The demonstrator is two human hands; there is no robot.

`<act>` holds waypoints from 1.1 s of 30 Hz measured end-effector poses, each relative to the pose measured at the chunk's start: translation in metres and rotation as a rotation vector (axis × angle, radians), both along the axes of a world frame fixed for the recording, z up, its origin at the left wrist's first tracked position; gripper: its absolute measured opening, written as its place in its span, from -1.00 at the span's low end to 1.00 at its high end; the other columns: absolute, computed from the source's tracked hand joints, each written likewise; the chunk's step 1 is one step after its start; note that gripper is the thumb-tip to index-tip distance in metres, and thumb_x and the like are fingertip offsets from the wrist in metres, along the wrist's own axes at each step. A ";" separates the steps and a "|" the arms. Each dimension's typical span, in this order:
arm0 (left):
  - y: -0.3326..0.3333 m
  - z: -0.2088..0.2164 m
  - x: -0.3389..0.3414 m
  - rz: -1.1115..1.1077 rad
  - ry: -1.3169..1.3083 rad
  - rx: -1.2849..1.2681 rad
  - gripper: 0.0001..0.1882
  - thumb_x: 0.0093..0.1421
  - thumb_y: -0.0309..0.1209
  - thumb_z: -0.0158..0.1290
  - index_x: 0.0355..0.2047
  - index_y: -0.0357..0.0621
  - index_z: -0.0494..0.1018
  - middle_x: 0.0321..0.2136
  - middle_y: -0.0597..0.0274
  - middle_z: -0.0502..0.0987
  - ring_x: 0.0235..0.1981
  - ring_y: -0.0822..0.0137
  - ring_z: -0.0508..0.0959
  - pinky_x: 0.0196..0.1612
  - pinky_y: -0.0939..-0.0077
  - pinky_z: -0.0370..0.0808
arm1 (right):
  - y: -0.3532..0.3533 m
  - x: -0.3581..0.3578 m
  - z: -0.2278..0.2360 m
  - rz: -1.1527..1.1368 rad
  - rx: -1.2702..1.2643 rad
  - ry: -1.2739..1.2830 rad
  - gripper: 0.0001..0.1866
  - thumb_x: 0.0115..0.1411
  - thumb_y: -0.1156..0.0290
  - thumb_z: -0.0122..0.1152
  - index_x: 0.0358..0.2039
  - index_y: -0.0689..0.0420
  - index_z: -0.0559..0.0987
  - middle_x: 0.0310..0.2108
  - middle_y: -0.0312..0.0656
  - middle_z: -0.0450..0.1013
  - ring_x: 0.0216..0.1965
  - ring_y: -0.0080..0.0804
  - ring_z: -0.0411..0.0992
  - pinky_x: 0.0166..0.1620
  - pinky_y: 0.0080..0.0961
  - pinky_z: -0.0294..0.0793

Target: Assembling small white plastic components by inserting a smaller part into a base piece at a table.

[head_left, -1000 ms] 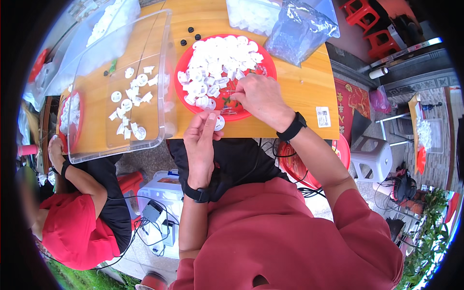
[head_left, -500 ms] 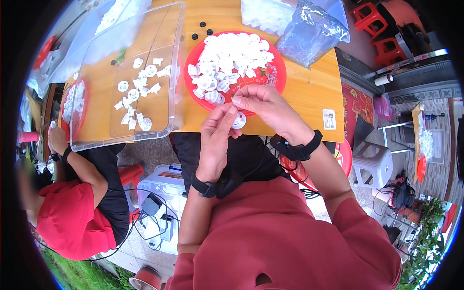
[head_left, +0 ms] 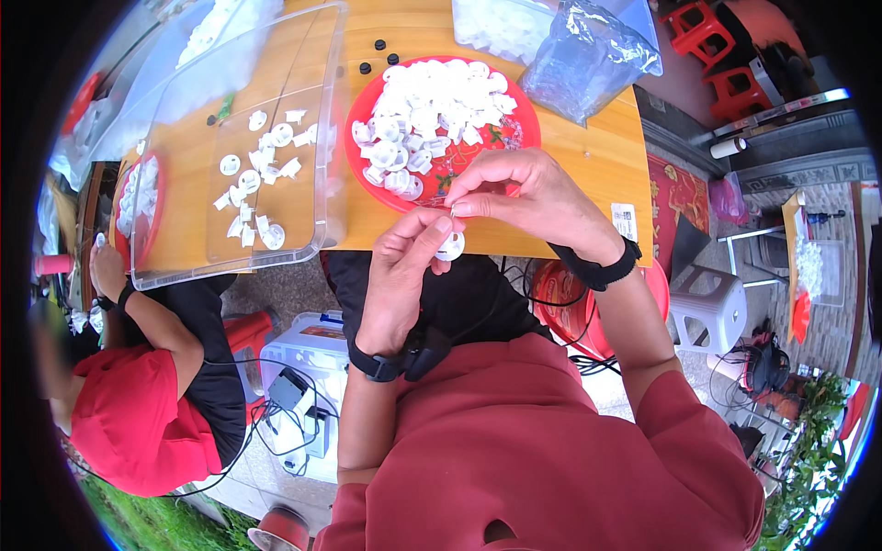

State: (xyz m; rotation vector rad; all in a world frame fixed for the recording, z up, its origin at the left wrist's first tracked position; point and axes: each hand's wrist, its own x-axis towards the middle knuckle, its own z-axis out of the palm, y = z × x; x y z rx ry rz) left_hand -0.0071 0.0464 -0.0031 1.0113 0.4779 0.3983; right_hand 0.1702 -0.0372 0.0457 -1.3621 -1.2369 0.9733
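Note:
Between the thumb and fingers of my left hand (head_left: 404,262) is a white round plastic part (head_left: 451,246) with small openings in its face. The fingertips of my right hand (head_left: 514,188) are pinched together just above it, on something tiny and thin that I cannot make out. Both hands are over the table's near edge, in front of a red plate (head_left: 367,101) heaped with similar white plastic parts (head_left: 441,101).
To the left a clear plastic bin (head_left: 331,184) has several white parts scattered in it. Small black caps (head_left: 380,44) lie behind the plate. A grey plastic bag (head_left: 588,64) rests by another bin at the back right. At the left sits a co-worker in red (head_left: 138,404).
My right hand has shifted a little to the right, its wrist turning and its fingertips lower. My left hand has moved slightly down and left, keeping the white part.

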 end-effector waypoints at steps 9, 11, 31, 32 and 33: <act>-0.003 0.012 -0.002 0.130 -0.068 0.003 -0.68 0.31 -0.46 0.01 0.06 -0.25 0.36 -0.13 0.16 0.56 -0.15 0.38 0.58 -0.02 0.52 0.50 | -0.020 -0.033 -0.008 -0.484 0.188 -0.337 -0.91 0.11 0.53 0.32 -0.37 0.23 0.59 -0.49 -0.20 0.48 -0.53 -0.51 0.43 -0.43 -0.56 0.41; -0.005 0.015 -0.003 0.118 -0.071 0.016 -0.69 0.31 -0.47 0.01 0.05 -0.26 0.37 -0.11 0.13 0.55 -0.12 0.36 0.58 0.00 0.50 0.50 | -0.024 -0.041 -0.008 -0.516 0.207 -0.353 -0.91 0.10 0.53 0.32 -0.37 0.23 0.59 -0.50 -0.21 0.46 -0.54 -0.49 0.42 -0.44 -0.55 0.40; -0.016 0.028 -0.002 0.229 -0.098 -0.032 -0.77 0.25 -0.57 0.05 -0.08 -0.24 0.35 -0.15 0.02 0.58 -0.18 0.31 0.62 -0.14 0.57 0.57 | -0.034 -0.059 -0.007 -0.650 0.337 -0.658 -0.89 0.06 0.46 0.32 -0.38 0.07 0.56 -0.48 -0.30 0.49 -0.49 -0.36 0.45 -0.35 -0.42 0.24; -0.016 0.028 -0.003 0.227 -0.097 -0.032 -0.77 0.25 -0.57 0.05 -0.08 -0.24 0.35 -0.15 0.02 0.58 -0.18 0.31 0.62 -0.14 0.57 0.57 | -0.034 -0.059 -0.007 -0.646 0.334 -0.662 -0.85 0.03 0.50 0.36 -0.35 0.07 0.58 -0.45 -0.31 0.51 -0.52 -0.43 0.42 -0.34 -0.48 0.25; -0.016 0.028 -0.004 0.214 -0.100 -0.013 -0.75 0.26 -0.56 0.03 -0.05 -0.24 0.35 -0.15 0.04 0.57 -0.16 0.31 0.61 -0.10 0.53 0.57 | -0.035 -0.058 -0.007 -0.642 0.330 -0.666 -0.80 -0.01 0.53 0.39 -0.33 0.07 0.61 -0.42 -0.32 0.53 -0.55 -0.50 0.39 -0.33 -0.53 0.27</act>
